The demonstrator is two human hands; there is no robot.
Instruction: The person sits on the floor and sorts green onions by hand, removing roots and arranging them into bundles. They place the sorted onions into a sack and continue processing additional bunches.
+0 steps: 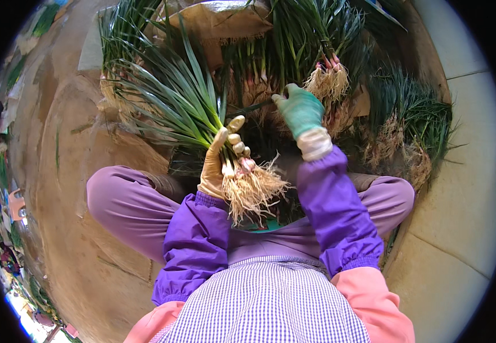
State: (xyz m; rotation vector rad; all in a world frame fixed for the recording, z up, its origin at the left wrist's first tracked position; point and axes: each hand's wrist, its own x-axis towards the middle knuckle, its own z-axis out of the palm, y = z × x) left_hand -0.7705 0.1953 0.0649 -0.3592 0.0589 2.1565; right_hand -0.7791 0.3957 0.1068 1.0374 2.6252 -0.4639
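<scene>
My left hand [220, 160], in a tan glove, grips a bunch of green garlic [211, 124] around its pale stems. The long flat leaves fan toward the upper left, and the shaggy roots [252, 188] hang toward my lap. Up and to the right is my right hand [301, 109], wearing a green glove and slightly blurred. Its thumb and forefinger pinch the end of a dark, narrow leaf [254, 106] that stretches back toward the held bunch. Just beyond this hand lies another bunch with pink stem bases and pale roots [328, 79].
More garlic plants are heaped at the upper left [121, 51] and along the right [419, 107]. A woven sack [218, 19] lies at the top. Brown floor covering [72, 193] spreads left; pale floor slabs [449, 206] border the right. A pink plastic stool [15, 205] stands far left.
</scene>
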